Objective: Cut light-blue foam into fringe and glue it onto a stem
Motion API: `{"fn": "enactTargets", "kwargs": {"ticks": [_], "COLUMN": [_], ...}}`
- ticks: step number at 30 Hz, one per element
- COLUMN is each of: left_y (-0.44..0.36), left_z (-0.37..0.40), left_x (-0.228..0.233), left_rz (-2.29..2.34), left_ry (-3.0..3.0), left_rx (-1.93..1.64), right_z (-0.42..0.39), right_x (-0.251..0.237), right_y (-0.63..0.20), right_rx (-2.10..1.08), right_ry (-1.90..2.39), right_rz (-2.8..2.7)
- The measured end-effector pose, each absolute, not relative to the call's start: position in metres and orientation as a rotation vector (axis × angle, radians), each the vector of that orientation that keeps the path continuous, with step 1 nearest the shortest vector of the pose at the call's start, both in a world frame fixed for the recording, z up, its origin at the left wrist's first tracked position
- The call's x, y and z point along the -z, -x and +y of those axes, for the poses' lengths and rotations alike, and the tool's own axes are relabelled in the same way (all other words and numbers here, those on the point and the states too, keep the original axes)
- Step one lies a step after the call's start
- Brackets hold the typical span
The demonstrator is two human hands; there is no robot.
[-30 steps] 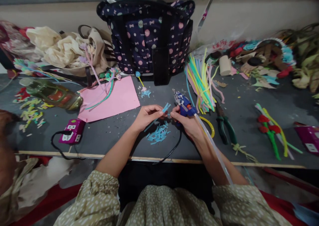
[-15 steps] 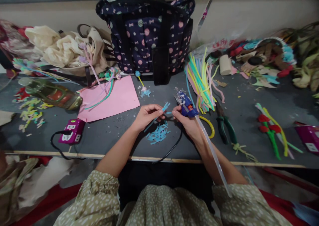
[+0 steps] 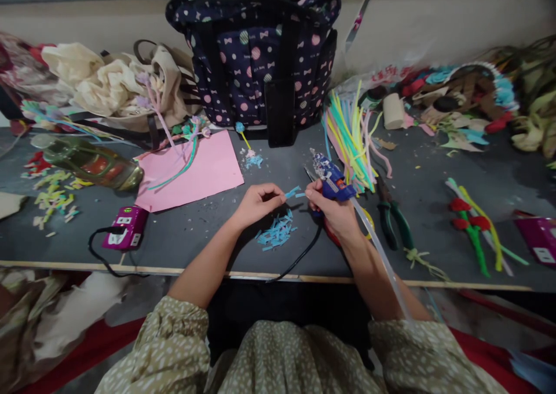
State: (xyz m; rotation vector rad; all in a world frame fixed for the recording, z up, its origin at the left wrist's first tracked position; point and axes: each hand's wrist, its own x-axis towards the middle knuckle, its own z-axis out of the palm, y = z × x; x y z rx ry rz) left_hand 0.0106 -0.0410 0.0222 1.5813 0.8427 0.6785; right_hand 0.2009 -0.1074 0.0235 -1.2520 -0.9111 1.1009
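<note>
My left hand [image 3: 259, 206] pinches a small bunch of blue pipe cleaner pieces [image 3: 292, 192] between thumb and fingers. Facing it, my right hand [image 3: 333, 210] is wrapped around a blue hot glue gun [image 3: 330, 181], its nozzle end crusted with residue and pointing up and away. A long clear glue stick [image 3: 377, 243] trails out of the gun's back over my forearm. One short blue piece [image 3: 300, 195] shows at my right fingertips, close to the bunch. Under both hands lies a pile of cut blue pieces [image 3: 277, 232] on the dark table.
Behind stand a patterned navy bag [image 3: 247, 52] and a phone [image 3: 280, 113]. Pink paper [image 3: 195, 177], a bottle [image 3: 95, 162] and a purple power socket [image 3: 127, 227] lie left. To the right are pipe cleaners [image 3: 354, 142], pliers [image 3: 393, 217] and red flowers [image 3: 471, 217]. A black cord [image 3: 299, 259] crosses the front.
My right hand has shifted slightly right with the glue gun. The blue bunch in my left hand now tilts flatter, and the long strand hanging below it no longer shows.
</note>
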Motion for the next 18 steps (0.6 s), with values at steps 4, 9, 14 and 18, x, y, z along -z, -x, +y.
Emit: {"fn": "enactTargets", "kwargs": {"ticks": [4,9,14,18], "left_y": [-0.0108,-0.0118,-0.0126,-0.0125], "left_z": [-0.0411,-0.0429,-0.0437,-0.0440], "left_x": [-0.0197,-0.0220,-0.0248,-0.0253], "left_rz": [0.827,0.824,0.818,0.817], "left_ry": [-1.658,-1.718,-1.733,-1.734], "left_rx": [-0.677,-0.676,-0.683,-0.679], "right_z": [-0.1074,-0.1077,-0.1079,-0.1082], "right_x": [-0.0235,-0.0214,-0.0195,-0.0202], "right_y": [-0.2005,-0.2011,-0.2017,-0.2008], "right_rx": [-1.101,-1.100,-1.104,-1.089], "right_ry": [1.264,1.240,1.267,1.298], "right_rz": [-0.927,-0.911,-0.922,-0.923]}}
